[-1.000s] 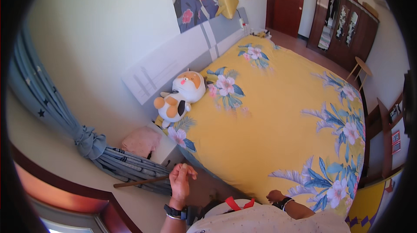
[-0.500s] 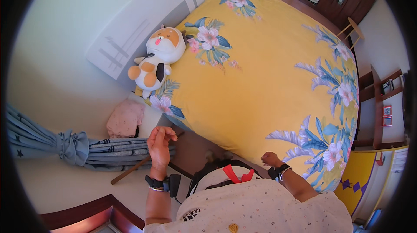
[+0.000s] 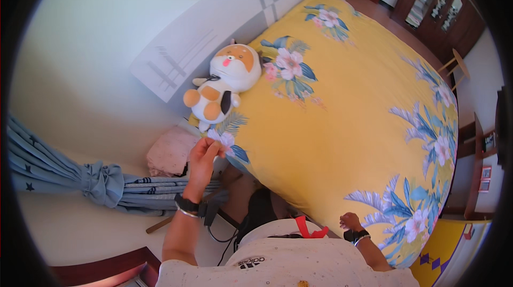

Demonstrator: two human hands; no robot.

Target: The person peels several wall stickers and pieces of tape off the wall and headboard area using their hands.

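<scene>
My left hand (image 3: 206,154) is raised with its fingers curled in toward the thumb, and nothing shows in it. Behind it are the near-left corner of the bed's yellow flowered cover (image 3: 315,132) and a pink cloth bundle (image 3: 171,153). Lower on the right, my right hand (image 3: 351,223) hangs over the cover's near edge, its fingers loosely closed with no object visible. A plush dog (image 3: 235,68), white and orange, leans on the headboard at the left side of the bed. Both wrists wear dark bands.
The grey headboard (image 3: 184,65) runs along the wall. A tied blue curtain (image 3: 101,183) hangs at left, with a wooden leg (image 3: 161,224) below it. Dark wood furniture (image 3: 143,265) stands at lower left. Beyond the bed are a wooden stool (image 3: 457,65) and a dark wardrobe (image 3: 441,9).
The view has shifted, so the bed and plush dog sit farther right and lower. My left hand has come nearer the bed corner, its fingers drawn closer together. My right hand stays low and closed.
</scene>
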